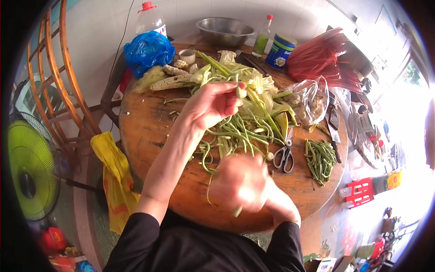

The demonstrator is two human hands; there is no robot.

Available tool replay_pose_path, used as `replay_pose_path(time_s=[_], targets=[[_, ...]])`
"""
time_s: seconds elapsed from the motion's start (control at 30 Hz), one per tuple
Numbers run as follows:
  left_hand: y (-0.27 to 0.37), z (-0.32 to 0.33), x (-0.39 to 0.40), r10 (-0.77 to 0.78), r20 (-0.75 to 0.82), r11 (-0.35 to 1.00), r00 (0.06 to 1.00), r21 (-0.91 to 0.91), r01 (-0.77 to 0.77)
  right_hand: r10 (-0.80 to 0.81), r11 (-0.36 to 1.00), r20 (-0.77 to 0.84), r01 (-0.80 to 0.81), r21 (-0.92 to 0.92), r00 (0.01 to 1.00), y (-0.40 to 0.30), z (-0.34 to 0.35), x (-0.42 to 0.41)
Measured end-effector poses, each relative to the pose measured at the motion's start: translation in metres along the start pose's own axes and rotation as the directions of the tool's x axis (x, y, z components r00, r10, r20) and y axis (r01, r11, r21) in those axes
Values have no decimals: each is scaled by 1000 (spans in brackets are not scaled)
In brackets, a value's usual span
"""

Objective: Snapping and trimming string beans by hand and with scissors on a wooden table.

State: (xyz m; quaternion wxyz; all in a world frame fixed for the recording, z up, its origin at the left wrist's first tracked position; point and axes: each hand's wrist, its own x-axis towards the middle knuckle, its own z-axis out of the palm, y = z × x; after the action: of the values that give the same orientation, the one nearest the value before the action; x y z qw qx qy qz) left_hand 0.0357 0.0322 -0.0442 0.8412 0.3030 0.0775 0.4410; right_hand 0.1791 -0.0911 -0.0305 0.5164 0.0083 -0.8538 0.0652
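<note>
My left hand (215,103) is raised over the table with thumb and fingers pinching a green bean pod (240,91). Closer to my body, my right hand (242,182) is curled and blurred by motion. A short green bean piece (237,211) pokes out at its lower edge. Long green beans (238,131) lie tangled beyond the right hand, among pale corn husks (260,83). To the right of them are scissors (284,154) with dark handles and a pile of short-cut beans (320,159).
Corn cobs (171,82), a tape roll (187,56) and a blue plastic bag (149,51) sit at the round wooden table's (146,115) back left. A metal basin (225,31), glass bottle (262,39) and blue can (280,51) stand behind. A knife (333,127) lies near the right edge.
</note>
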Motion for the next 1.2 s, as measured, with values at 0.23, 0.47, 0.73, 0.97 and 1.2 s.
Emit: replay_pose_path(time_s=[0.23, 0.47, 0.73, 0.97, 1.2], targets=[[24, -11, -11, 315, -146, 930, 938, 244, -275, 293, 952, 510, -199, -231, 809, 10, 33, -10], [37, -6, -28, 479, -22, 819, 878, 371, -438, 683, 667, 605, -687, -289, 409, 77, 4, -40], [27, 14, -31, 427, 122, 813, 896, 380, -440, 930, 46, 206, -652, 757, 304, 77, -30, -29], [18, 10, -31, 445, 76, 802, 892, 408, -435, 934, 9, 222, -642, 766, 278, 59, -27, -17], [23, -8, -15, 442, -130, 847, 888, 388, -365, 986, 161, -46, -873, 461, 158, 80, -44, -34]])
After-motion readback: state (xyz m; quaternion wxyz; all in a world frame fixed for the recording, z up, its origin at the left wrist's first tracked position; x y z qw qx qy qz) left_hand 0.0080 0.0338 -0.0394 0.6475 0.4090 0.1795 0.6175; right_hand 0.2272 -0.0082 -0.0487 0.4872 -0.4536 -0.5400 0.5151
